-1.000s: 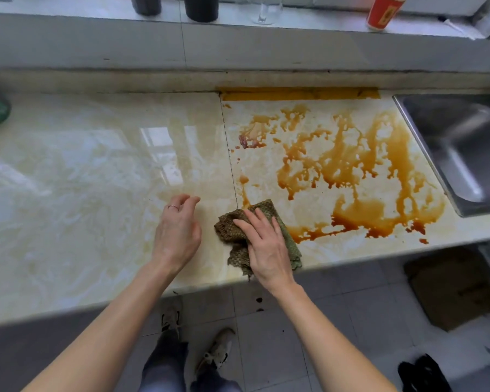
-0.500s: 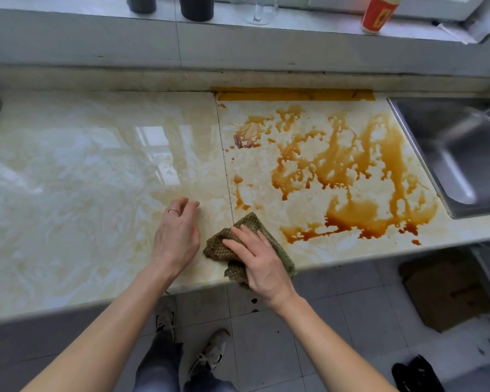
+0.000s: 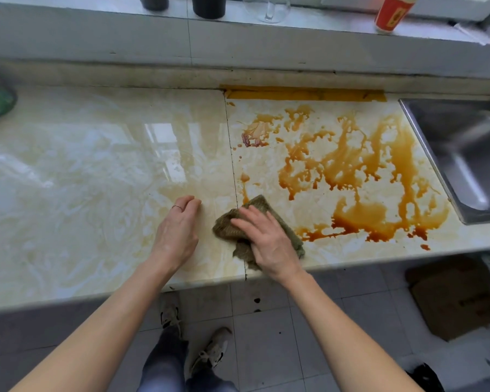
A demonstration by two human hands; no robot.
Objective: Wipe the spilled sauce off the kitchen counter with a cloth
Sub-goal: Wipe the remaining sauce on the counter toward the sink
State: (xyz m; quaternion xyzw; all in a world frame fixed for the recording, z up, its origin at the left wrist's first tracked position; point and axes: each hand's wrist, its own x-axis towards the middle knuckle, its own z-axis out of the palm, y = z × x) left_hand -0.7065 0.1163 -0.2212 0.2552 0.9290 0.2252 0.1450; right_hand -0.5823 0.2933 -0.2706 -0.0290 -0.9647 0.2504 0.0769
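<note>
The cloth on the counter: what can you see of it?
The cloth is olive-green, coarsely woven and crumpled. It lies on the pale marble-like counter near its front edge, straddling a seam. The right hand presses flat on it, fingers straight, hiding its middle. Spilled sauce lies just to its right.

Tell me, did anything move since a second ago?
Hardly anything. The right hand, pressing flat on the cloth, nudged it slightly left across the counter's seam. The left hand stayed resting on the counter, and the sauce looks just as spread out as before.
</note>
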